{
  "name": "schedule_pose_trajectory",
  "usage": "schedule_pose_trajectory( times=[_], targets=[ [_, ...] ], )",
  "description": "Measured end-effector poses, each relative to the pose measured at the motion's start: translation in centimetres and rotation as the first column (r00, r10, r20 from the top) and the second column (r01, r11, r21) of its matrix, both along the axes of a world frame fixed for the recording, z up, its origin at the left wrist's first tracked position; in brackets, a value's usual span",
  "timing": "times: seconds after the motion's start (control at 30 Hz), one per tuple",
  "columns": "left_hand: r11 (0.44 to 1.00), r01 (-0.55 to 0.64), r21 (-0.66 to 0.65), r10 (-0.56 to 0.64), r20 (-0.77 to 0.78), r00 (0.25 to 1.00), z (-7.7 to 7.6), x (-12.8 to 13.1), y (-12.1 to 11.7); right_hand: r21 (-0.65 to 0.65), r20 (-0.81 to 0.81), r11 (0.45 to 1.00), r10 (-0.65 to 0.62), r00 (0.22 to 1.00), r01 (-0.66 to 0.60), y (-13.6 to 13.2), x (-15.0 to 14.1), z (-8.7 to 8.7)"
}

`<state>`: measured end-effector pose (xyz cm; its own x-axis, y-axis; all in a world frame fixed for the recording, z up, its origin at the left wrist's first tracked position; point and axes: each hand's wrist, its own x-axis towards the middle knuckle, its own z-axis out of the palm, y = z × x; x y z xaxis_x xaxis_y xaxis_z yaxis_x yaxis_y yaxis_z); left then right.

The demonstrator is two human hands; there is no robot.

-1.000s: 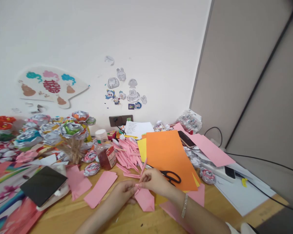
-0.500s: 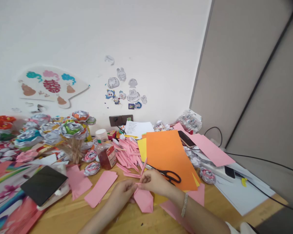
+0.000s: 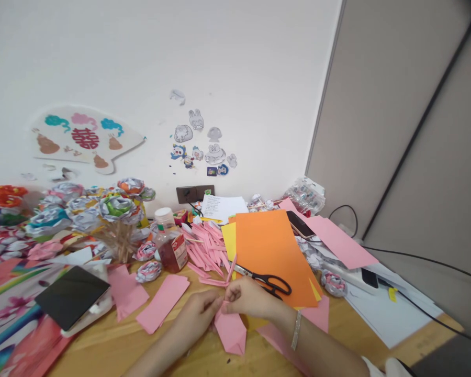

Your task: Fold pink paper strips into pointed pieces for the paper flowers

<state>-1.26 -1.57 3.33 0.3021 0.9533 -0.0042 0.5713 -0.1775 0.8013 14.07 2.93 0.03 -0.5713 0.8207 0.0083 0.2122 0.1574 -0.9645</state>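
Note:
A folded piece of pink paper (image 3: 231, 331) with pointed lower corners hangs just above the table between my hands. My left hand (image 3: 201, 313) pinches its upper left edge, and some of those fingers are hidden behind the paper. At the top edge, the thumb and fingers of my right hand (image 3: 243, 299) are closed on the same paper. Right behind my hands lies a heap of folded pink paper strips (image 3: 208, 246). Black-handled scissors (image 3: 272, 283) rest on an orange sheet (image 3: 269, 246), close to my right hand.
Flat pink paper strips (image 3: 163, 303) lie left of my hands. A bottle of reddish liquid (image 3: 171, 248) stands behind them. Farther left are a dark tablet (image 3: 73, 296) and paper flowers (image 3: 118, 208). A white power strip (image 3: 353, 275) with black cables sits at the right.
The folded pink paper has shifted slightly down toward me. My left hand has turned a little at its upper edge, and both hands still grip it.

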Motion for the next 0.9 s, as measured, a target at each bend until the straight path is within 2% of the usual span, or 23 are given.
schedule_pose_trajectory(
  times=[0.1, 0.2, 0.27, 0.43, 0.6, 0.7, 0.8, 0.9],
  targets=[
    [1.0, -0.001, 0.007, 0.001, 0.035, 0.999, -0.1, 0.0, 0.0, -0.015, 0.013, 1.0, -0.019, 1.0, 0.019, -0.2, 0.1, 0.6],
    [0.997, 0.002, -0.083, 0.008, 0.116, 0.993, -0.6, -0.1, 0.1, -0.017, 0.005, 1.0, -0.02, 1.0, 0.02, -0.3, 0.1, 0.9],
    [0.995, 0.004, -0.103, 0.008, 0.11, 0.994, -0.9, -0.1, 0.0, -0.007, -0.011, 1.0, -0.011, 1.0, 0.011, -0.2, 0.1, 0.9],
    [0.999, -0.037, -0.009, 0.038, 0.049, 0.998, -0.7, 0.1, -0.1, -0.024, -0.045, 1.0, -0.002, 0.999, 0.001, 0.2, 0.3, 0.5],
    [0.996, -0.066, 0.067, 0.064, 0.03, 0.998, -0.4, 0.1, 0.1, -0.08, -0.05, 0.994, 0.071, 0.996, -0.075, 0.9, 0.8, 0.0],
    [0.996, -0.087, -0.012, 0.087, 0.054, 0.995, -0.9, -0.2, 0.4, -0.078, -0.076, 0.994, 0.073, 0.994, -0.079, 1.3, 0.9, -0.3],
    [0.993, -0.06, -0.103, 0.07, 0.099, 0.993, -1.6, -0.6, 0.6, -0.034, -0.055, 0.998, 0.057, 0.997, -0.059, 1.4, 0.8, -0.5],
    [0.994, -0.021, -0.107, 0.037, 0.151, 0.988, -2.1, -0.9, 0.8, 0.014, -0.044, 0.998, 0.057, 0.997, -0.056, 1.3, 0.9, -0.3]
  ],
)
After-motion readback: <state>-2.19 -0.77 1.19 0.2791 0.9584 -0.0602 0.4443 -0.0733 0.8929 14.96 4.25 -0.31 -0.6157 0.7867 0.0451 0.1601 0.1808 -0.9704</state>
